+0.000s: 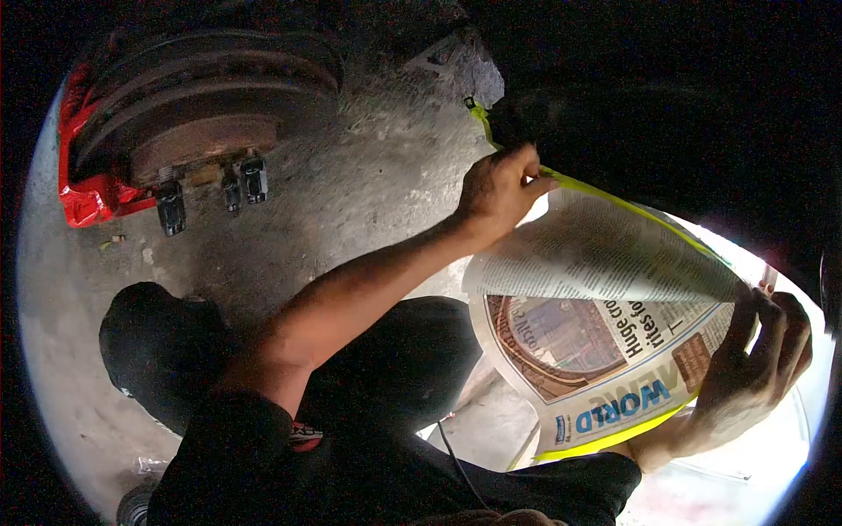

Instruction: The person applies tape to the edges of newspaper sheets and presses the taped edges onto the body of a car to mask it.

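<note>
A printed newspaper sheet [605, 421] is spread in front of me on the right, with "WORLD" in blue letters near its lower edge. Part of it is folded over, and bright yellow-green tape [645, 209] runs along its upper edge. My left hand [502, 195] is closed in a pinch on this tape, close to the dark surface above. The tape's free end extends up and left past my fingers. At the right side, my right hand [759, 351] grips the newspaper's edge with bent fingers. A second yellow-green strip [605, 434] lines the lower edge.
A rusty round brake disc or drum [202, 136] with a bright red part [88, 197] and several black fittings [171, 209] is at upper left. Rough grey concrete floor [377, 202] lies below. A large dark surface [658, 114] fills the upper right. Strong light shines behind the newspaper.
</note>
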`<state>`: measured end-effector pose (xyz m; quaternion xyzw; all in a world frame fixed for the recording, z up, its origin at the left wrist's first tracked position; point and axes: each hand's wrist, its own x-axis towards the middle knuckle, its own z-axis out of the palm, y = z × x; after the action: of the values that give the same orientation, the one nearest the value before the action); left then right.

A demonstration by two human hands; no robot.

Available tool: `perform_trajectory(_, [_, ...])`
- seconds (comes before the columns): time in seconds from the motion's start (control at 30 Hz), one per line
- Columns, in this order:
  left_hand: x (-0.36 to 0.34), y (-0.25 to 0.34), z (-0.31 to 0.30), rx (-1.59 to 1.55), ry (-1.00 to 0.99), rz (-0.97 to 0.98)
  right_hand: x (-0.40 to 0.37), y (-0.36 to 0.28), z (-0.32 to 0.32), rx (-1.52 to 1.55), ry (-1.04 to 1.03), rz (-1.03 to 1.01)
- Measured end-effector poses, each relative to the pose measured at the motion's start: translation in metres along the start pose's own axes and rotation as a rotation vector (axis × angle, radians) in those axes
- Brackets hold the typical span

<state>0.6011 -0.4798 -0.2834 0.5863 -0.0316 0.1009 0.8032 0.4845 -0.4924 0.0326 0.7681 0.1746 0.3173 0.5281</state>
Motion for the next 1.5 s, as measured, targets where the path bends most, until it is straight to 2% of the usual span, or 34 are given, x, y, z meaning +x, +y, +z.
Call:
perform_trajectory(0.07, [-0.011,-0.003,0.009,0.029,0.119,0.243,0.002,-0.003,-0.004,0.007,-0.009,-0.002])
perform_trajectory(0.1, [-0.018,-0.001,0.003,0.071,0.029,0.292,0.003,-0.004,-0.006,0.010,-0.014,-0.002])
perform_trajectory(0.2, [-0.036,0.013,0.002,0.118,0.085,0.535,0.005,-0.006,-0.009,0.056,0.003,0.004])
perform_trajectory(0.23, [-0.040,0.012,0.004,0.074,0.046,0.559,0.005,-0.007,-0.011,0.032,0.032,-0.014])
perform_trajectory(0.37, [-0.048,0.020,0.002,0.086,-0.072,0.546,0.007,-0.014,-0.013,-0.025,0.114,-0.035])
perform_trajectory(0.5, [-0.050,0.024,0.009,0.096,-0.082,0.520,0.007,-0.013,-0.018,-0.025,0.142,-0.027])
perform_trajectory(0.6, [-0.049,0.026,0.014,0.115,-0.111,0.509,0.010,-0.014,-0.025,-0.023,0.077,-0.002])
perform_trajectory(1.07, [-0.043,0.025,0.020,0.242,-0.197,0.468,0.009,-0.019,-0.020,0.013,0.098,0.056])
perform_trajectory(1.17, [-0.036,0.023,0.012,0.209,-0.134,0.548,0.007,-0.019,-0.016,0.031,0.092,0.058])
perform_trajectory(1.27, [-0.031,0.017,0.019,0.182,-0.102,0.529,0.010,-0.015,-0.013,0.046,0.075,0.040])
perform_trajectory(1.5, [-0.035,0.010,0.002,0.290,-0.322,0.361,0.011,-0.013,-0.017,0.094,0.053,-0.009])
